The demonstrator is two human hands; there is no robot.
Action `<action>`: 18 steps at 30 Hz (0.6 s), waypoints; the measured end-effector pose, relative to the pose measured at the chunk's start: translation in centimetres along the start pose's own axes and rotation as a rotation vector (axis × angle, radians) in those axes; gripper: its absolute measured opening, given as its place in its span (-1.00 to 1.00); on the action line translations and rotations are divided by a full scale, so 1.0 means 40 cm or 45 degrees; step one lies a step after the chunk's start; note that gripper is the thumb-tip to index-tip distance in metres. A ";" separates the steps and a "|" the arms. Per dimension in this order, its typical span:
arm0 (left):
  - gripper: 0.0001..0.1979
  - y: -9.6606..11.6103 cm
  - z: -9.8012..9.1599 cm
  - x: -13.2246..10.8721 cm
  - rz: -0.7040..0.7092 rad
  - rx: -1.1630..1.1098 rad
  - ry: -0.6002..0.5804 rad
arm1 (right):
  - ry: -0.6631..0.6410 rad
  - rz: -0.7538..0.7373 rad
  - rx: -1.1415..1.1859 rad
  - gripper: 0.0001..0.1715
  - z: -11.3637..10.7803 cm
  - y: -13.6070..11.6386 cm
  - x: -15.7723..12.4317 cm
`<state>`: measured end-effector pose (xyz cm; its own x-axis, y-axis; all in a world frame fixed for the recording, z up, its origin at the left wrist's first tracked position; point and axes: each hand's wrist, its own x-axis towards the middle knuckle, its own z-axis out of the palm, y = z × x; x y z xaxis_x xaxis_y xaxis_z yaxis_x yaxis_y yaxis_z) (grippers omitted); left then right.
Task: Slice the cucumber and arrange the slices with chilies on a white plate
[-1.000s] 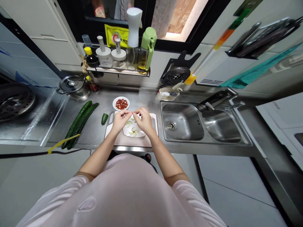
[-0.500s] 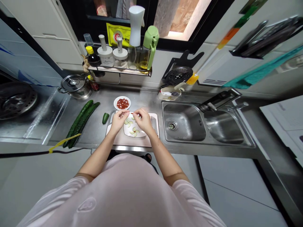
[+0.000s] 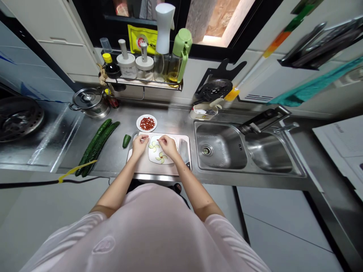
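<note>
A white squarish plate [image 3: 152, 156] lies on the pale cutting board [image 3: 144, 169], with thin cucumber slices [image 3: 161, 157] set out on it in pinwheels; a red dot marks the middle of one. My right hand [image 3: 169, 145] is over the plate's upper right part, thumb and finger pinching a small red goji berry [image 3: 158, 140]. Left of the plate, above the board, my left hand [image 3: 139, 144] has its fingers closed together; whether anything is between them I cannot make out. Behind the board stands a small white dish of red goji berries [image 3: 147, 123].
A kitchen knife [image 3: 184, 150] lies on the board's right side. To the left are a cucumber stub [image 3: 126, 141], whole cucumbers [image 3: 98, 147] and a lidded steel pot [image 3: 89, 102]. The double sink [image 3: 221, 147] is at the right, below a wall shelf [image 3: 147, 83] of bottles.
My hands have moved apart and slightly toward me, down from the plate's far edge. The right hand now carries the berry over the plate, and the knife shows more fully.
</note>
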<state>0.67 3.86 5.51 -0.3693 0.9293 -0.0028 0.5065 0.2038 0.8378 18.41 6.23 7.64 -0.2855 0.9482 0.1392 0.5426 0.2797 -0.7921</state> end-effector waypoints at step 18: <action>-0.72 -0.087 0.062 0.002 0.034 0.285 -0.072 | -0.185 0.177 -0.189 -0.84 0.114 0.077 -0.005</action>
<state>0.82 3.98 1.24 -0.3123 0.9498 -0.0181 0.6778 0.2361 0.6963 16.54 6.22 2.46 -0.3049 0.9505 -0.0606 0.6919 0.1773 -0.6999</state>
